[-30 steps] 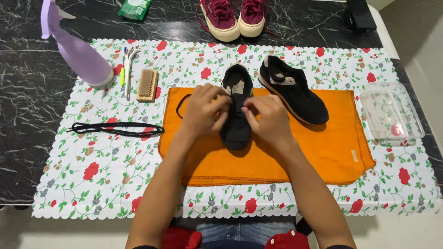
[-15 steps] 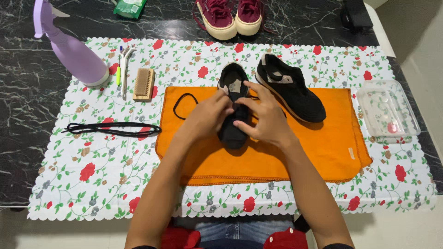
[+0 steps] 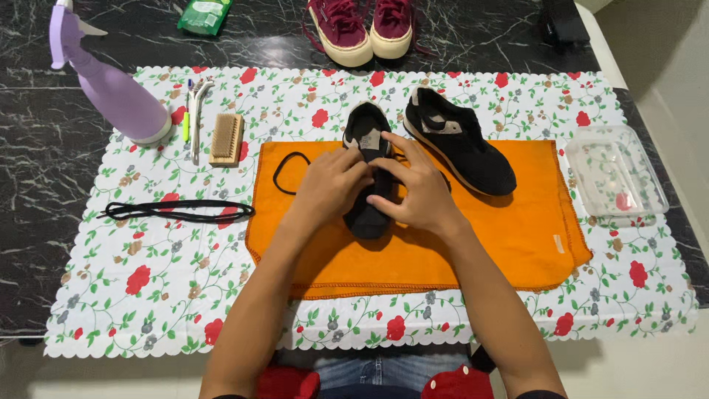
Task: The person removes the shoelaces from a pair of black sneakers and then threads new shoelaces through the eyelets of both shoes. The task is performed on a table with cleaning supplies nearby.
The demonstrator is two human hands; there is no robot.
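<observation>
A black shoe lies on an orange cloth, toe toward me. My left hand and my right hand both rest on its middle, fingers pinched at the lace area. A black lace runs from the shoe in a loop to the left on the cloth. The second black shoe lies to the right, angled, untouched. What my fingertips grip is partly hidden by the hands.
A loose black lace lies on the floral mat at left. A purple spray bottle, wooden brush and toothbrush sit behind it. A clear plastic tray is at right; maroon sneakers at the back.
My hands have shifted slightly on the shoe's lace area, with the right fingers now stretched over the tongue. The shoe and the other things stay in place.
</observation>
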